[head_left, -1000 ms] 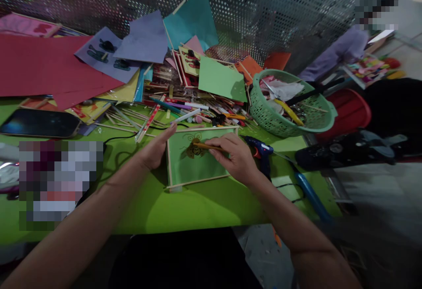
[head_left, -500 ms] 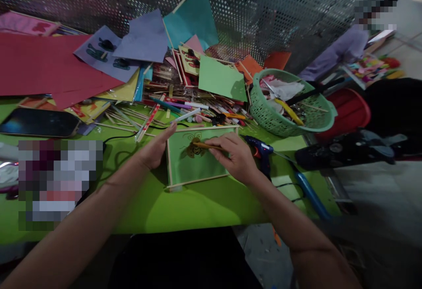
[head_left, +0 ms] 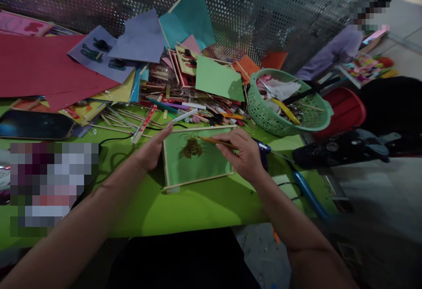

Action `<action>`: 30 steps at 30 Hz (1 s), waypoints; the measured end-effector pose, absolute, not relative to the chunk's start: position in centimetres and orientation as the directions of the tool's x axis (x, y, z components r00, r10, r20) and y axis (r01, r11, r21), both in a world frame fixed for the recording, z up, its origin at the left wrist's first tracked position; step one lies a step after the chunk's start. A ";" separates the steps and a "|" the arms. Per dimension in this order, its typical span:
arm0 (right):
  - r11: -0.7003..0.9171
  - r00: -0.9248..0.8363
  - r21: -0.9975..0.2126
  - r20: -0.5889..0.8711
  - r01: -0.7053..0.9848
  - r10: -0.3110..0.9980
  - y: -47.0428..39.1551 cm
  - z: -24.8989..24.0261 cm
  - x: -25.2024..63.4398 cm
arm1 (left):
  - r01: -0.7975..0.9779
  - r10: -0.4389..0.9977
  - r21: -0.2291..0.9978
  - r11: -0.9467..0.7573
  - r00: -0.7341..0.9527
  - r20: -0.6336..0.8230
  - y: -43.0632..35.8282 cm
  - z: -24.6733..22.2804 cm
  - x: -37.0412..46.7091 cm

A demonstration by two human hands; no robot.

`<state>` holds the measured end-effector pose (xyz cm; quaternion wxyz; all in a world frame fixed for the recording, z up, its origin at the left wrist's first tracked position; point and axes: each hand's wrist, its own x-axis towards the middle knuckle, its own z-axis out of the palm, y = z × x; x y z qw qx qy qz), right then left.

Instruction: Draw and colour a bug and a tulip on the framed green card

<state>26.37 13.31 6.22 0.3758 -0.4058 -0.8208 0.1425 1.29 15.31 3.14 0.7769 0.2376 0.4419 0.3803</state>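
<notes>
A green sheet edged with thin wooden sticks, like a small framed picture, lies on the table. On it is a brown bee-like figure with a drawn face and thin curled lines above. My right hand grips an orange-brown pencil, its tip close to the curled lines at the figure's upper right. My left hand rests against the picture's left edge, fingers stretched out and thumb raised. Part of a blue glue gun shows behind my right hand.
Coloured papers, pens and wooden sticks crowd the back of the green table. A green basket of tools stands at back right, with a red bucket beyond. At left lies a phone. A person in a purple sleeve is at far right.
The pencil tip has moved from over the brown figure up to the curled lines, and my right hand has shifted slightly right relative to the picture. My left hand stays at the edge.
</notes>
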 end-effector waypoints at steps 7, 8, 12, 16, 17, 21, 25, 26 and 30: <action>0.661 -0.459 -0.504 0.477 0.556 0.750 13.1 5.8 25.5 | -0.385 0.808 0.711 0.589 0.317 -0.498 15.3 3.2 1.5; 0.666 -0.470 -0.499 0.473 0.555 0.745 13.1 5.8 25.3 | -0.389 0.814 0.716 0.579 0.319 -0.485 15.3 3.2 1.5; 0.684 -0.499 -0.476 0.468 0.553 0.729 13.0 5.8 24.8 | -0.401 0.839 0.738 0.542 0.312 -0.447 15.2 2.8 1.4; 0.684 -0.494 -0.464 0.474 0.563 0.728 13.1 5.7 24.7 | -0.412 0.836 0.733 0.541 0.354 -0.419 15.3 2.8 1.3; 0.677 -0.484 -0.465 0.476 0.570 0.734 13.1 5.7 24.8 | -0.412 0.831 0.728 0.548 0.368 -0.418 15.3 2.8 1.3; 0.664 -0.457 -0.472 0.486 0.580 0.745 13.2 5.6 24.9 | -0.402 0.820 0.718 0.568 0.349 -0.453 15.3 2.9 1.3; 0.660 -0.453 -0.480 0.484 0.578 0.748 13.2 5.6 24.9 | -0.390 0.805 0.706 0.592 0.335 -0.490 15.2 3.2 1.4; 0.658 -0.450 -0.481 0.485 0.579 0.750 13.2 5.6 24.9 | -0.388 0.801 0.703 0.596 0.343 -0.490 15.2 3.3 1.5; 0.642 -0.428 -0.493 0.484 0.587 0.763 13.3 5.6 25.1 | -0.385 0.803 0.706 0.594 0.341 -0.489 15.1 3.7 1.6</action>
